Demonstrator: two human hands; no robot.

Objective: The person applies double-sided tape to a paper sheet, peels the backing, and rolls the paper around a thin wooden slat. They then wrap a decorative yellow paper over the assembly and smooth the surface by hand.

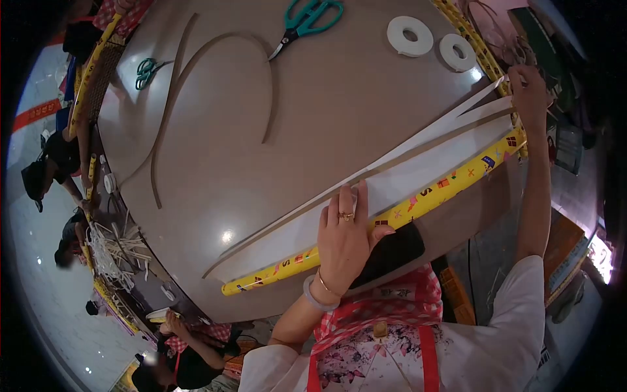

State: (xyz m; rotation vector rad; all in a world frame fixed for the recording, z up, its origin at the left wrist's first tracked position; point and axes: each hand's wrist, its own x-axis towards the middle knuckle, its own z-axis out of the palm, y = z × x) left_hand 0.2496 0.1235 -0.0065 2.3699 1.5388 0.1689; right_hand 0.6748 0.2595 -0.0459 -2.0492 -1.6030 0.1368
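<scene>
A yellow printed paper roll (418, 198) lies slantwise along the table's near side, its white underside (411, 176) turned up. Along that sheet's far edge runs a thin brown strip (281, 225). My left hand (346, 232) rests flat on the sheet, fingers stretched over the strip and thumb beside the yellow roll. At the right end of the sheet, my right hand (528, 95) has its fingers closed on the end of a narrow white strip (450, 119), which stands partly away from the sheet. The fingertips there are small and partly hidden.
Large green-handled scissors (307, 23), two white tape rolls (411, 37) and loose brown strips (173, 85) lie on the table (326, 111). Smaller scissors (147, 73) are at the left. A dark pad (395, 255) sits under the roll. Other people (59, 157) work along the left.
</scene>
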